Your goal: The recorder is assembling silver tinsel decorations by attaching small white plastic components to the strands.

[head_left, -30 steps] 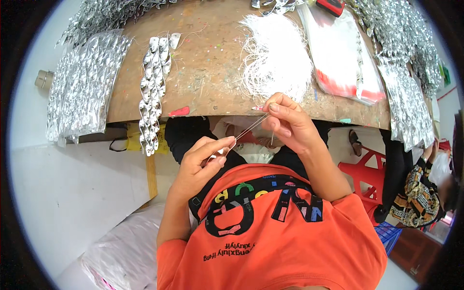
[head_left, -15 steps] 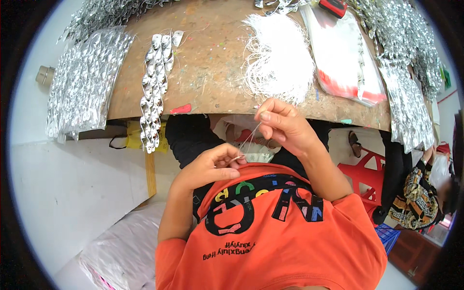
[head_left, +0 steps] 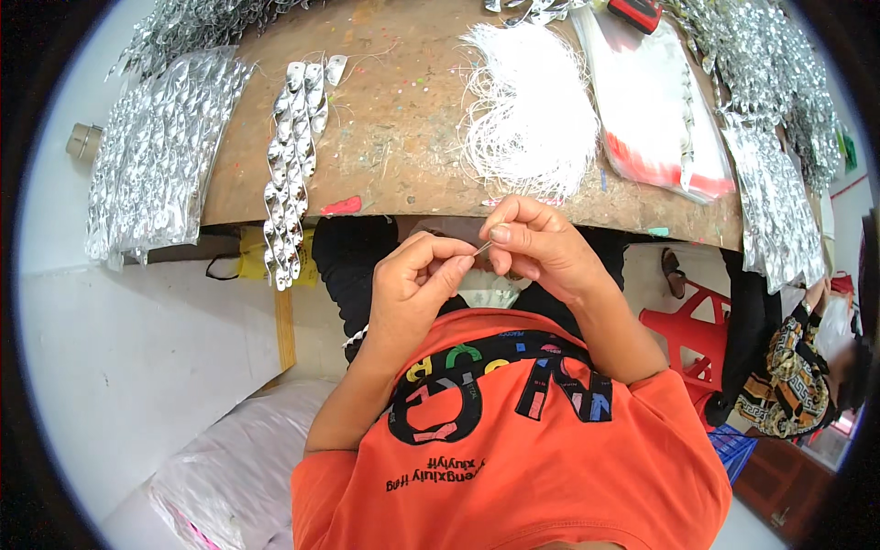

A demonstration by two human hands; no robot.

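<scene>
A thin pale string (head_left: 483,247) is stretched over the short gap between my hands, just off the table's near edge. My left hand (head_left: 417,282) pinches it between thumb and forefinger. My right hand (head_left: 536,243) grips the other part of it, thumb pressed to the curled forefinger. On the table ahead lies a thick bundle of white strings (head_left: 532,105). To the left, silver twisted spiral strips (head_left: 291,156) lie side by side, their lower ends hanging over the edge.
A packed bag of silver spirals (head_left: 156,151) lies at the table's left. Flat clear bags (head_left: 651,101) and a red-black tool (head_left: 635,13) are at the right, beside more silver spirals (head_left: 775,202). A red stool (head_left: 692,335) and another person's patterned sleeve (head_left: 784,385) show at right.
My left hand has risen and moved right, up close to my right hand. The loop of string that hung between them is now a short stretch. My right hand has barely moved.
</scene>
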